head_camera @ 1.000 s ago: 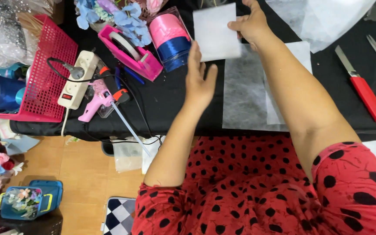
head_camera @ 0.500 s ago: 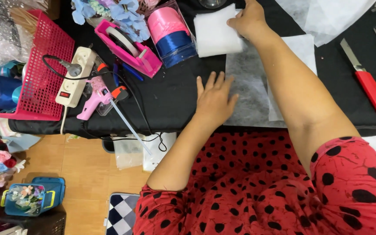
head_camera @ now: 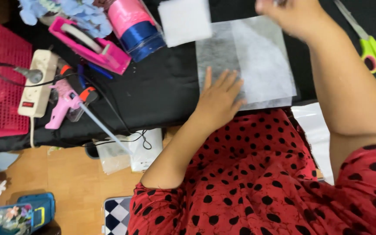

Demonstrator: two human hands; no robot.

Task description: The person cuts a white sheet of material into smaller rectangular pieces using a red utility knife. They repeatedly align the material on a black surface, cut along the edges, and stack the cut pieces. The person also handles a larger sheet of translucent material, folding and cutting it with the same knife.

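Observation:
My left hand [head_camera: 219, 98] lies flat with fingers spread on the near left corner of a thin white fabric sheet [head_camera: 262, 65], which is spread on the black table [head_camera: 162, 87]. My right hand [head_camera: 293, 16] is blurred above the sheet's far edge with its fingers curled; whether it holds anything is unclear. A small white folded square [head_camera: 184, 19] lies on the table left of that hand, apart from it.
Pink and blue ribbon spools [head_camera: 133, 26], a pink tape dispenser [head_camera: 88, 41] and blue fabric flowers [head_camera: 81, 11] stand at the far left. A power strip [head_camera: 38, 82], pink glue gun [head_camera: 64, 104] and red basket [head_camera: 1, 87] fill the left edge. Green-handled scissors [head_camera: 373, 48] lie at right.
My left hand came down from the air and settled flat on the sheet. My right hand let go of the white square, which now lies on the table, and moved to the right.

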